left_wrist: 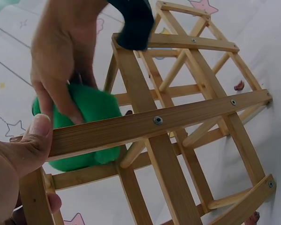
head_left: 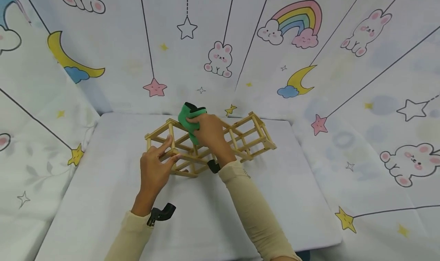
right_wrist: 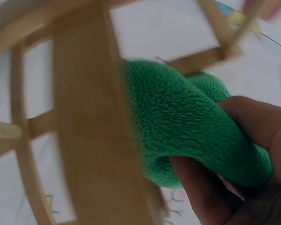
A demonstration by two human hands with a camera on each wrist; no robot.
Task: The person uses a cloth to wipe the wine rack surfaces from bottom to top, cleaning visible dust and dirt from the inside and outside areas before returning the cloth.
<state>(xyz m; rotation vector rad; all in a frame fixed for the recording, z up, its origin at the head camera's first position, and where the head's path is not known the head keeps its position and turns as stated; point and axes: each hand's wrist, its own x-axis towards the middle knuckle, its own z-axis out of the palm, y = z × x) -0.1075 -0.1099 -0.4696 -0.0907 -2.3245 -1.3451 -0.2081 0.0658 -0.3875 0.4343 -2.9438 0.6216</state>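
Note:
A wooden rack (head_left: 185,157) of slats and round rods, joined with screws, stands on the white table. My left hand (head_left: 154,169) grips its near left end; in the left wrist view the thumb (left_wrist: 40,133) lies on a slat. My right hand (head_left: 211,133) holds a bunched green cloth (head_left: 187,119), fuzzy on its surface and dark along one edge. The cloth is against the upper part of the rack, behind a slat in the left wrist view. In the right wrist view fingers and thumb pinch the green cloth (right_wrist: 192,122) beside a blurred wide slat (right_wrist: 93,117).
The white tabletop (head_left: 192,222) spreads in front of the rack. A white backdrop (head_left: 130,35) printed with rabbits, stars and moons rises behind it and along both sides. Black wrist mounts (head_left: 163,212) sit at both cuffs.

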